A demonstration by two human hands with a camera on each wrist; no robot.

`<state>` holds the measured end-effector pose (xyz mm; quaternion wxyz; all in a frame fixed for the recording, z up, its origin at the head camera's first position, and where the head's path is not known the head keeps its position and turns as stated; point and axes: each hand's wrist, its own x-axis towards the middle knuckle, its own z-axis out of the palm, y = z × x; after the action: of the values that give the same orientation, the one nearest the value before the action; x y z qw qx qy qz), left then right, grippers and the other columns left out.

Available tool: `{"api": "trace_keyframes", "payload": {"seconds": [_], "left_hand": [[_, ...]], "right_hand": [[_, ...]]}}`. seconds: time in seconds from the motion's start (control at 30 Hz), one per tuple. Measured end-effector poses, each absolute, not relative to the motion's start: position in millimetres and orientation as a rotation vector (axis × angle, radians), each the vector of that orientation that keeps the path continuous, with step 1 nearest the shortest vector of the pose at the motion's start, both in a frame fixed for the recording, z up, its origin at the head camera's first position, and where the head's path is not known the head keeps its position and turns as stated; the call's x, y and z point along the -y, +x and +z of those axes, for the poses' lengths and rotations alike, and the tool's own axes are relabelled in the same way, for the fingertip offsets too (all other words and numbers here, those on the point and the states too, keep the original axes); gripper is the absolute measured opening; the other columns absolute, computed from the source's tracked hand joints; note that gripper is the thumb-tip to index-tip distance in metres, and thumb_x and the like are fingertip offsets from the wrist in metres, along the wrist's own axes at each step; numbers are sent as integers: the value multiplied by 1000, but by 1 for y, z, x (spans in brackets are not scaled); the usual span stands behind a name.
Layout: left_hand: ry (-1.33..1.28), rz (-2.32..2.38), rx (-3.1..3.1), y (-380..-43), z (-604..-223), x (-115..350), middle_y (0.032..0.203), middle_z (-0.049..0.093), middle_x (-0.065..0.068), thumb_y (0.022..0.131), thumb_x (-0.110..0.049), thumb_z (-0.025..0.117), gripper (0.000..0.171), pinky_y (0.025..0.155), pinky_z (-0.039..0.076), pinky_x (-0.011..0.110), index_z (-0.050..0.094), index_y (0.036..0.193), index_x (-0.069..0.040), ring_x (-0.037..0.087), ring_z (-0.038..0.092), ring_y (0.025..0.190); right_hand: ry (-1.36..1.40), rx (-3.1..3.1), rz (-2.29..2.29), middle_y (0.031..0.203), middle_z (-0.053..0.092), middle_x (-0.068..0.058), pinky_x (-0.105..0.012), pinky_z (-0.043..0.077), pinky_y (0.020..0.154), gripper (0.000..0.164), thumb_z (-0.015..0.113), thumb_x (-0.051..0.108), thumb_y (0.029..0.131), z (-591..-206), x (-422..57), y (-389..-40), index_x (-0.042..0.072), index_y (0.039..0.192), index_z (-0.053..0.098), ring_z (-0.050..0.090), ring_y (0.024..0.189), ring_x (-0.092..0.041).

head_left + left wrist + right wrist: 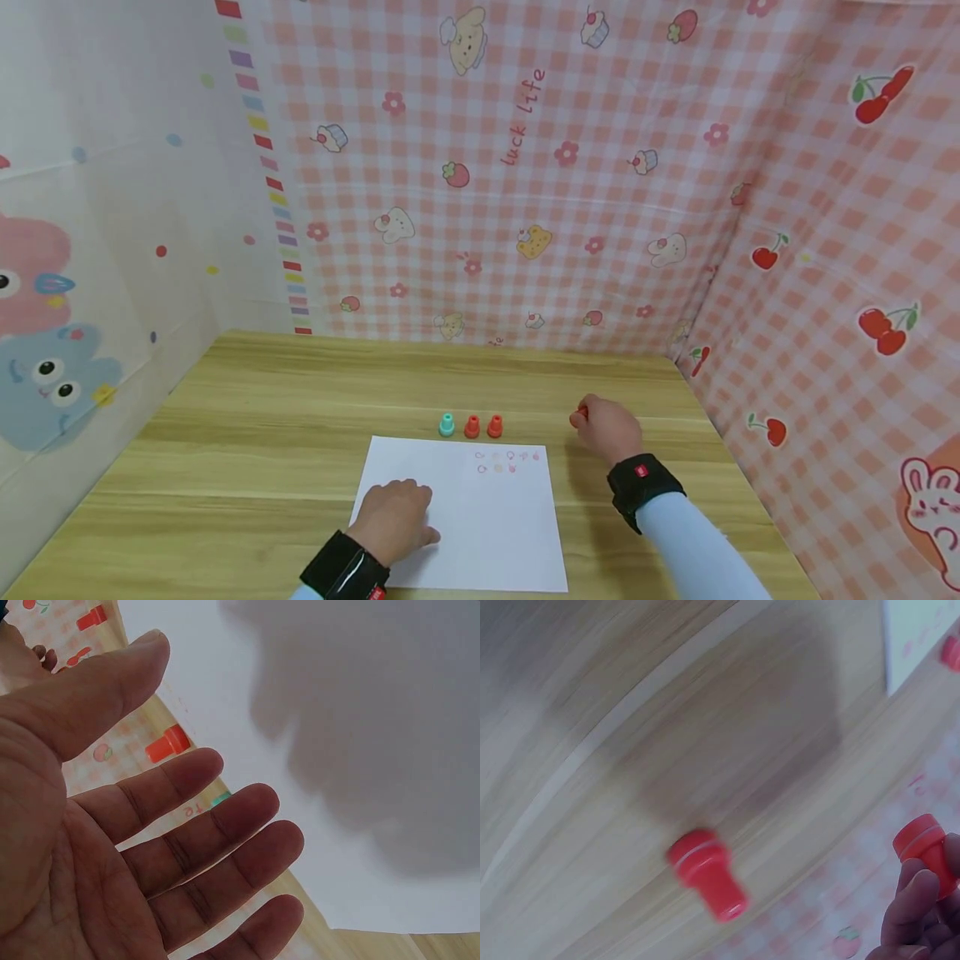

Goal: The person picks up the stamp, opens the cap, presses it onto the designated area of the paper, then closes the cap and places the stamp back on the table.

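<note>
Our right hand point(609, 428) pinched a red stamp point(928, 853), mostly hidden by fingers, beside the paper point(480, 533); another red one point(706, 874) lay blurred on the table point(225, 433). Our left hand point(393, 521) lay flat, relaxed, on the sheet. Three stamps point(471, 427) lined its edge. "Luck Life" read the backdrop point(522, 117).

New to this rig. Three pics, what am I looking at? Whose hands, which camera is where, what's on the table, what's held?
No machine: a person's two bare hands, with one camera on the head and one on each wrist. The head view shows a wooden table with a white paper sheet bearing small stamped marks, and beyond it one teal stamp and two red stamps. The left hand rests open on the sheet. The right hand has a grip on another small red plastic stamp; a further red stamp shows below it.
</note>
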<state>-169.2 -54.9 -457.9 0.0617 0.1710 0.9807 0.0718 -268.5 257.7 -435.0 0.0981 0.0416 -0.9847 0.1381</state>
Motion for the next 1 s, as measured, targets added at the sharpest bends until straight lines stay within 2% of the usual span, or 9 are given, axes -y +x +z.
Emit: {"api": "trace_keyframes", "payload": {"seconds": [0.37, 0.73, 1.0], "left_hand": [[475, 240, -2950, -170, -455, 52, 67, 59, 4, 70, -39, 80, 37, 62, 50, 44, 68, 85, -8, 21, 53, 61], [480, 272, -2964, -171, -458, 52, 66, 58, 4, 70, -40, 80, 38, 60, 49, 43, 68, 86, -7, 20, 52, 61], [496, 278, -2979, -172, -459, 51, 67, 59, 4, 71, -41, 79, 39, 59, 50, 42, 68, 88, -8, 19, 52, 60]], "right_hand": [[43, 2941, 600, 81, 68, -9, -39, 50, 63, 23, 67, 26, 88, -445, -217, -256, 6, 100, 65, 55, 67, -24], [-13, 2936, 776, 80, 66, -6, -30, 44, 55, 23, 67, 25, 88, -455, -183, -236, 8, 104, 66, 52, 65, -20], [31, 2905, 897, 75, 62, -3, -30, 43, 57, 16, 69, 22, 86, -461, -163, -222, 9, 96, 68, 52, 66, -18]]}}
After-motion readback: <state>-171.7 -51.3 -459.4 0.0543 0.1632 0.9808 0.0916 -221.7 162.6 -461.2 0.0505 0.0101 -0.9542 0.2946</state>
